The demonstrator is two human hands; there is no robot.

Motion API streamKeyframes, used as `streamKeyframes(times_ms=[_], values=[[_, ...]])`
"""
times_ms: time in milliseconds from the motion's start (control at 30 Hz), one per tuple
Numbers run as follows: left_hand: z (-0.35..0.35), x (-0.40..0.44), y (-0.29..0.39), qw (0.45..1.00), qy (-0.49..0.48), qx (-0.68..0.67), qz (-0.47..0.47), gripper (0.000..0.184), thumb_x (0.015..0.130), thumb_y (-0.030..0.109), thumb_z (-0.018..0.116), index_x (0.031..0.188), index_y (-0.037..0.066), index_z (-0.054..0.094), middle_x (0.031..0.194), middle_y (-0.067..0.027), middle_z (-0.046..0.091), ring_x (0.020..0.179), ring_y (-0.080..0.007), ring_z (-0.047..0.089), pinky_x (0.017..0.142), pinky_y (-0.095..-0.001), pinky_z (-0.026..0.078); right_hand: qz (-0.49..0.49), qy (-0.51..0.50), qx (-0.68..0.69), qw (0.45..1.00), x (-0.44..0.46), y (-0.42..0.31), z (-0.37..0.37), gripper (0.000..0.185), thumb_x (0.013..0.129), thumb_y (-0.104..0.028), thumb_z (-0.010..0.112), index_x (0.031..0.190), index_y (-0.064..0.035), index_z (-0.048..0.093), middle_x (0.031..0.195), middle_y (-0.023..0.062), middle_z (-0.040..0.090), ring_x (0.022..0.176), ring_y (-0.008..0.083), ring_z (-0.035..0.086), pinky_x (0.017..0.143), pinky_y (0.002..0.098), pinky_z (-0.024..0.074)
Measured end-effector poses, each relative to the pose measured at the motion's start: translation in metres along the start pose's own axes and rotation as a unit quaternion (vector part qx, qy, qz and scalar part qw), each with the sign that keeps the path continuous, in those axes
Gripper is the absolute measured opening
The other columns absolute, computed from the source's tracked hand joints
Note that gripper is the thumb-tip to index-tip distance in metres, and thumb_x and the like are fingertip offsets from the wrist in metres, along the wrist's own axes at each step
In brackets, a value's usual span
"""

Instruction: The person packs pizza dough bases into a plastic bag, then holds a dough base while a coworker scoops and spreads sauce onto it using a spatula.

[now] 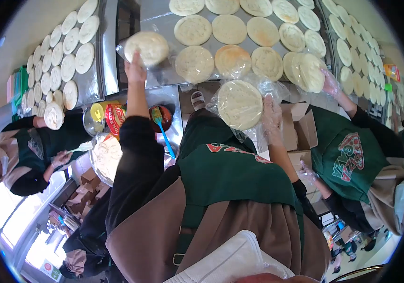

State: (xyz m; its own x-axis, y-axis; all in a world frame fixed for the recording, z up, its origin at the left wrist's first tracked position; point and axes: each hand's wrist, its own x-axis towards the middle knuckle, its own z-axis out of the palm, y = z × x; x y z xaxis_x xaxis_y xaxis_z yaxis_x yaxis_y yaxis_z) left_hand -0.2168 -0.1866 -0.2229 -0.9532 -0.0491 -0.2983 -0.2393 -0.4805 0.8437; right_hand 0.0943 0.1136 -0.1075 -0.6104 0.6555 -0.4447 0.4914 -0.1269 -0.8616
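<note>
My left hand [135,70] is raised at the edge of the metal table [157,70], its fingers closed on the rim of a pale round pizza crust [146,48]. That crust is slightly blurred, with some clear plastic at its left side. In front of my apron, my right hand [272,118], in a clear plastic glove, grips a second pizza crust [239,104] inside a transparent bag. The bag's loose plastic partly covers my fingers. Rows of similar crusts [229,29] lie on the table beyond both hands.
At right, a co-worker's gloved hand [330,84] holds bagged crusts [311,73] near an open cardboard box [298,125]. Left of me, another person holds a spatula [83,147] over a bowl of white cream [107,158]. A red bowl [164,118] holds a blue spatula [165,137].
</note>
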Motion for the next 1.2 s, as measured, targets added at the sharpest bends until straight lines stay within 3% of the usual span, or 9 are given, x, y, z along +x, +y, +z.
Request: streamKeyframes(times_ms=[133,233,333,400,567,833,933,1033,1200], values=[[0.021,0.097,-0.001,0.994,-0.065,0.082,-0.018,0.056,0.082,0.012,0.067,0.129,0.004,0.039,0.123,-0.0131,0.051,0.109,-0.0259,0.053,0.085,-0.0452,0.048,0.034,0.035,-0.033,0.998,0.003,-0.007,0.007,0.049,0.094,-0.041,0.043,0.105,0.0031,0.061,0.099,0.0086,0.063,0.09,0.0142,0.055,0.08,0.0284,0.0438],[0.045,0.11,-0.026,0.939,0.104,0.323,-0.06,0.063,0.077,0.026,0.071,0.124,-0.004,0.042,0.115,-0.0174,0.056,0.105,-0.0288,0.056,0.086,-0.0427,0.047,0.041,0.045,-0.04,0.997,-0.016,-0.049,0.014,0.049,0.095,-0.042,0.04,0.106,0.0019,0.061,0.102,0.0093,0.062,0.093,0.0161,0.054,0.082,0.0299,0.0424],[0.048,0.124,-0.061,0.831,0.152,0.529,0.077,0.07,0.073,0.036,0.072,0.12,-0.007,0.045,0.106,-0.0201,0.06,0.1,-0.0322,0.058,0.085,-0.0381,0.046,0.023,0.062,0.017,0.998,-0.009,-0.033,0.016,0.05,0.095,-0.042,0.039,0.107,0.0013,0.06,0.103,0.0103,0.061,0.095,0.0176,0.053,0.084,0.0308,0.0413],[0.083,0.072,-0.055,0.806,-0.033,0.546,0.225,0.066,0.075,0.037,0.07,0.12,-0.005,0.045,0.103,-0.0201,0.061,0.092,-0.0306,0.06,0.081,-0.0343,0.047,0.008,0.072,0.063,0.995,-0.005,-0.02,0.006,0.05,0.095,-0.042,0.039,0.107,0.0014,0.06,0.102,0.0109,0.061,0.095,0.0181,0.053,0.085,0.0312,0.041],[0.173,-0.048,-0.077,0.868,-0.363,0.321,-0.104,0.042,0.091,0.034,0.051,0.121,0.005,0.047,0.108,-0.0099,0.057,0.094,-0.0191,0.056,0.08,-0.03,0.046,0.03,0.085,0.034,0.995,-0.015,-0.002,-0.013,0.051,0.095,-0.043,0.04,0.108,0.0028,0.058,0.102,0.0096,0.061,0.095,0.0169,0.053,0.084,0.0306,0.0417],[0.258,-0.14,-0.149,0.836,-0.378,0.224,-0.328,0.074,0.084,0.061,0.047,0.134,0.009,0.03,0.131,-0.015,0.04,0.121,-0.0272,0.04,0.094,-0.0458,0.038,0.022,0.171,0.085,0.981,-0.036,0.036,-0.065,0.055,0.095,-0.047,0.036,0.11,0.0008,0.057,0.106,0.0106,0.061,0.097,0.0189,0.055,0.085,0.0325,0.0433],[0.28,-0.16,-0.165,0.851,-0.372,0.114,-0.354,0.087,0.08,0.056,0.059,0.138,0.008,0.014,0.138,-0.0184,0.028,0.12,-0.0333,0.038,0.09,-0.0535,0.041,0.05,0.2,0.216,0.954,-0.048,0.06,-0.085,0.06,0.095,-0.049,0.032,0.109,0.0024,0.059,0.11,0.0124,0.06,0.099,0.0223,0.055,0.088,0.0343,0.0407],[0.298,-0.175,-0.193,0.922,-0.28,0.159,-0.213,0.065,0.078,0.027,0.071,0.128,0.005,0.035,0.118,-0.0134,0.052,0.102,-0.0324,0.056,0.085,-0.0508,0.046,0.071,0.174,0.277,0.943,-0.056,0.097,-0.124,0.057,0.095,-0.047,0.034,0.12,0.0015,0.05,0.119,0.0124,0.056,0.107,0.0225,0.053,0.092,0.0334,0.0419],[0.299,-0.178,-0.197,0.937,-0.266,-0.022,-0.226,0.046,0.073,0.004,0.069,0.115,0.002,0.048,0.106,-0.0109,0.059,0.094,-0.0276,0.06,0.078,-0.0453,0.051,0.038,0.162,0.359,0.918,-0.068,0.07,-0.116,0.054,0.096,-0.043,0.036,0.128,-0.0006,0.042,0.124,0.0134,0.052,0.11,0.0232,0.054,0.091,0.0351,0.0472]])
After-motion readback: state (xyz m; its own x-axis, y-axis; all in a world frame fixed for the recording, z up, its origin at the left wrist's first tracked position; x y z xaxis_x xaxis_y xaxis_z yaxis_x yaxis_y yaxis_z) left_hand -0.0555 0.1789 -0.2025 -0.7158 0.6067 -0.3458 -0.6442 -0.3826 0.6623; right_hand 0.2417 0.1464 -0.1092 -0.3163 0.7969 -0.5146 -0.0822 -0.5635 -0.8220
